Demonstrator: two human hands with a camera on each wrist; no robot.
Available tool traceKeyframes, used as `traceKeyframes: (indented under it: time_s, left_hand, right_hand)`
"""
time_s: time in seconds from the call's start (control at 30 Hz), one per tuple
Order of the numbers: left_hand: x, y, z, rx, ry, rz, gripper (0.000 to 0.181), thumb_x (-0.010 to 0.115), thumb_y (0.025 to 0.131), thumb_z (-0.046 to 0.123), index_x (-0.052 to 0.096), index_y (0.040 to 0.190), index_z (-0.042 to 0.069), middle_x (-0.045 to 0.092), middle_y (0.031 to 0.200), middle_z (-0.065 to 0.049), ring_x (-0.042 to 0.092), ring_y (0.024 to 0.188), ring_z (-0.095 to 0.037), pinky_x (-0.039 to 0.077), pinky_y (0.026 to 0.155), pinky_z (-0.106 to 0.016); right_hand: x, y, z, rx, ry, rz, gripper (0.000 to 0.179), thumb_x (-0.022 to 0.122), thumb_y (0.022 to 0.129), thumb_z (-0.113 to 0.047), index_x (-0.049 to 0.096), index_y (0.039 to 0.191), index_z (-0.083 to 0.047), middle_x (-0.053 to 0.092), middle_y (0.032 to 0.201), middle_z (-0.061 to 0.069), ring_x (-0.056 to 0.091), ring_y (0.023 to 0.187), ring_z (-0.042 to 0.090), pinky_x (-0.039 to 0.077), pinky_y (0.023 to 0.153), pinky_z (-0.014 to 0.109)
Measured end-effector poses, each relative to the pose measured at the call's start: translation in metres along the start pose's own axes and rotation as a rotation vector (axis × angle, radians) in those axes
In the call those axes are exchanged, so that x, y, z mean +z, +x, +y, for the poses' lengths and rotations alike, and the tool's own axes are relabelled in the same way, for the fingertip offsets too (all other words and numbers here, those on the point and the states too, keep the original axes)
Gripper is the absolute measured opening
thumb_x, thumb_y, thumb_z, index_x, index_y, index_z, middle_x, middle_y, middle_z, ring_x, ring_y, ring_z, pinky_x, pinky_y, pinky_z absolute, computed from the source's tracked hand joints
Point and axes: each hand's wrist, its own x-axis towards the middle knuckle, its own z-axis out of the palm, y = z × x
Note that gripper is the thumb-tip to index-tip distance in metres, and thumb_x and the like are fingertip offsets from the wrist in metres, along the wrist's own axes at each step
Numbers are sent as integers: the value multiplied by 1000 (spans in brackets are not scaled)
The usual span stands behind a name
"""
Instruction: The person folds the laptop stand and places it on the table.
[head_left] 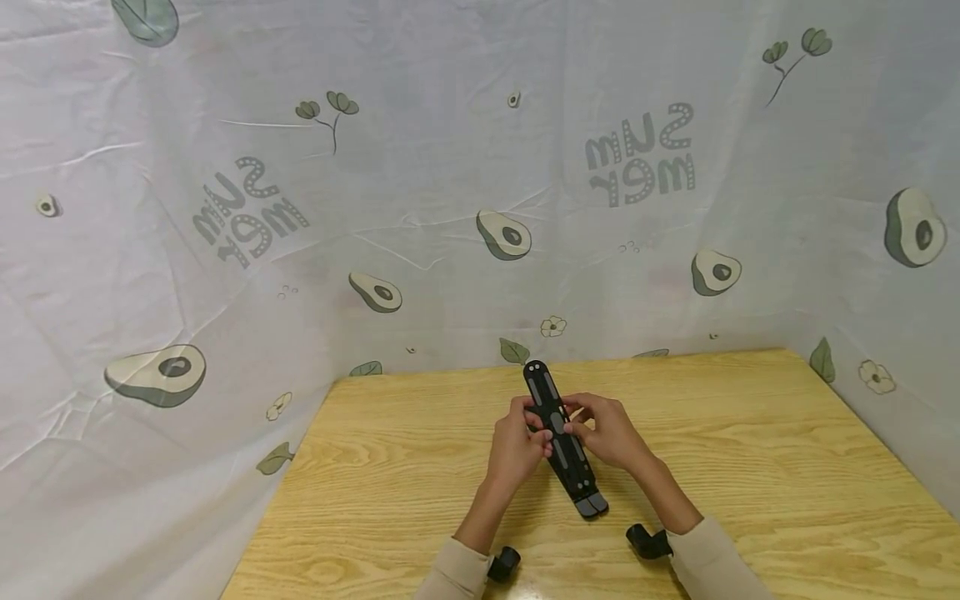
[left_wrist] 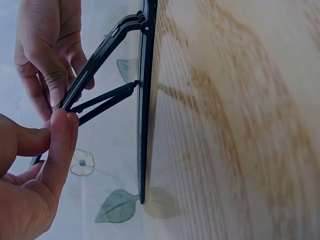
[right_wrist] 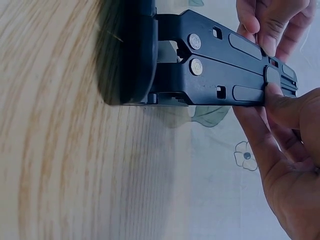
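A black folding laptop stand (head_left: 557, 425) with grey pads is narrow and partly raised, its upper frame (right_wrist: 227, 55) tilted over a base (left_wrist: 144, 125) that lies along the table. Thin support struts (left_wrist: 107, 102) join the two, as the left wrist view shows. My left hand (head_left: 516, 442) grips the left edge of the upper frame around its middle. Opposite it, my right hand (head_left: 606, 432) pinches the right edge, thumb on top by the central grey pad and fingers underneath. Both hands are close together on the frame.
The wooden table (head_left: 390, 467) stretches out on both sides of the stand. Behind and beside it hangs a pale curtain (head_left: 442, 167) printed with avocados and leaves. Black wrist devices (head_left: 648, 542) sit at both beige sleeves.
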Motion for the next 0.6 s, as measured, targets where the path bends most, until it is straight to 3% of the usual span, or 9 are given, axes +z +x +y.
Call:
traceKeyframes:
  time_s: [0.2, 0.43, 0.6]
  left_hand:
    - [-1, 0, 0, 5, 0, -5, 54, 73, 94, -13, 51, 142, -4, 67, 99, -16, 73, 67, -15, 60, 56, -18]
    - [-8, 1, -3, 11, -19, -76, 52, 73, 95, -11, 52, 142, -5, 69, 104, -21, 77, 76, -30, 63, 58, -25]
    - [-15, 4, -6, 35, 1, -70, 46, 76, 97, -3, 57, 139, -5, 70, 104, -19, 76, 76, -24, 61, 59, -21]
  right_hand:
    - [0, 0, 0, -13, -9, 4, 44, 78, 96, 0, 68, 139, 1, 76, 120, 19, 78, 95, 28, 60, 67, 22]
    - [-4, -3, 1, -6, 4, -30, 44, 76, 98, -2, 66, 142, 0, 75, 121, 19, 78, 96, 28, 61, 70, 21]
    - [-7, -10, 0, -12, -17, -62, 43, 75, 99, -2, 67, 141, 0, 75, 116, 17, 78, 94, 26, 61, 69, 20]
